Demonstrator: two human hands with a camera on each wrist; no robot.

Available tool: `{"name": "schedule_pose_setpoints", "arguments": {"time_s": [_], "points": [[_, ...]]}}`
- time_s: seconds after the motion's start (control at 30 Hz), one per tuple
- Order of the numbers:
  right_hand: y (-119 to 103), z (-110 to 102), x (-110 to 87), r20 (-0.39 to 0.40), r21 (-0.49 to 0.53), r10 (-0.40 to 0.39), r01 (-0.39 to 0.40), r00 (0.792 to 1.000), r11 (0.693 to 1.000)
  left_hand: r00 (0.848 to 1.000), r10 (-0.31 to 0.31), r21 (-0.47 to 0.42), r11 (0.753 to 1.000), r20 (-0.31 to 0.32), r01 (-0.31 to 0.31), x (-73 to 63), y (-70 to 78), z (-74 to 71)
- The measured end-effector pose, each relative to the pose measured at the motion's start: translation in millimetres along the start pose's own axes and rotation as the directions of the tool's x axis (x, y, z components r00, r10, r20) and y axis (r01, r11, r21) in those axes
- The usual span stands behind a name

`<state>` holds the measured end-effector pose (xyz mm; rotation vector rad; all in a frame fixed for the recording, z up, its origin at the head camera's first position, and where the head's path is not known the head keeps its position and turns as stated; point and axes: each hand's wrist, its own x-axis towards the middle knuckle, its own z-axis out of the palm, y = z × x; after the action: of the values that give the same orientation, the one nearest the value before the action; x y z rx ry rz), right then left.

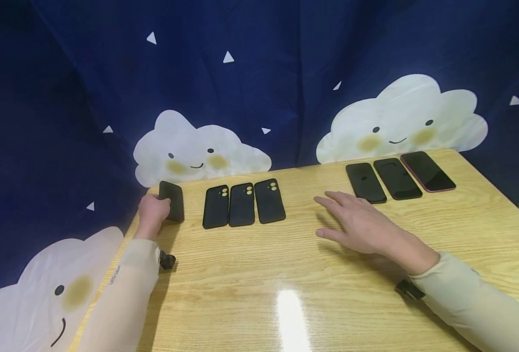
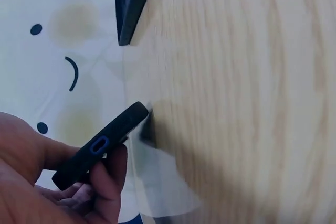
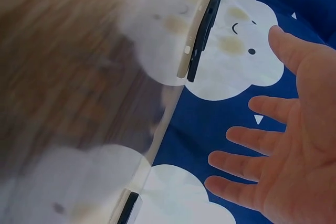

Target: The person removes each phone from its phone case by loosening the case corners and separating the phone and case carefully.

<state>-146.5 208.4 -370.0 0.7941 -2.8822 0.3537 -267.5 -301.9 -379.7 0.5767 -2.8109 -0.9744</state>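
At the table's left end my left hand (image 1: 152, 211) grips a phone in a black case (image 1: 174, 201), tilted up on edge. In the left wrist view the cased phone (image 2: 102, 145) shows its bottom edge, with a blue-rimmed charging port, between thumb and fingers. To its right, three black phone cases (image 1: 242, 204) lie side by side, camera cutouts toward the back. My right hand (image 1: 365, 222) hovers over the table with fingers spread and nothing in it. Just behind it lie two dark phones (image 1: 367, 183) and a phone with a red edge (image 1: 428, 171).
The wooden table (image 1: 241, 274) reaches back to a dark blue curtain (image 1: 259, 83) printed with white clouds and triangles. Small black devices are strapped at both wrists over the light sleeves. A bright reflection lies on the front middle of the tabletop.
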Motion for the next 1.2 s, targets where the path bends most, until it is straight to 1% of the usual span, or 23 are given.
{"name": "schedule_pose_setpoints", "arguments": {"time_s": [0.1, 0.2, 0.27, 0.37, 0.47, 0.6, 0.7, 0.83, 0.9, 1.03, 1.2], "points": [[-0.4, -0.7, 1.4, 0.005, 0.008, 0.009, -0.009, 1.0, 1.0, 1.0, -0.001, -0.036, 0.999, -0.015, 0.0, -2.8, 4.1, -1.0], [-0.8, -2.1, 2.4, 0.006, 0.01, 0.017, -0.017, 1.0, 1.0, 0.998, 0.013, -0.103, 0.995, -0.056, -0.019, -7.5, 13.1, -0.9], [-1.1, -3.4, 3.2, 0.005, 0.014, 0.02, -0.02, 1.0, 1.0, 0.997, 0.025, -0.156, 0.987, -0.078, -0.037, -11.5, 20.1, -0.2], [-1.3, -5.0, 4.7, -0.001, 0.02, 0.023, -0.023, 1.0, 1.0, 0.995, 0.043, -0.236, 0.97, -0.087, -0.062, -17.8, 31.4, 2.8], [-1.0, -6.3, 6.9, -0.012, 0.027, 0.021, -0.02, 1.0, 0.999, 0.995, 0.054, -0.309, 0.948, -0.082, -0.077, -25.5, 42.7, 6.5], [-0.5, -8.2, 11.5, -0.02, 0.042, 0.023, -0.022, 1.0, 0.999, 0.995, 0.066, -0.368, 0.926, -0.073, -0.089, -36.0, 57.0, 12.2], [-0.6, -10.5, 15.3, -0.017, 0.059, 0.033, -0.032, 0.999, 0.998, 0.997, 0.068, -0.405, 0.911, -0.046, -0.081, -44.7, 67.6, 15.0], [-1.6, -12.8, 20.4, -0.021, 0.091, 0.048, -0.046, 0.999, 0.995, 0.997, 0.077, -0.465, 0.883, 0.0, -0.068, -56.0, 81.3, 18.1], [-2.2, -13.4, 23.3, -0.026, 0.113, 0.059, -0.055, 0.998, 0.992, 0.996, 0.092, -0.492, 0.867, 0.007, -0.076, -60.3, 87.0, 21.0], [-3.3, -15.0, 29.5, -0.03, 0.172, 0.104, -0.097, 0.994, 0.98, 0.992, 0.123, -0.525, 0.845, 0.013, -0.098, -70.0, 97.3, 28.5], [-5.0, -18.5, 38.4, -0.01, 0.251, 0.179, -0.171, 0.984, 0.953, 0.987, 0.159, -0.583, 0.805, 0.036, -0.108, -82.7, 110.2, 38.5]]}}
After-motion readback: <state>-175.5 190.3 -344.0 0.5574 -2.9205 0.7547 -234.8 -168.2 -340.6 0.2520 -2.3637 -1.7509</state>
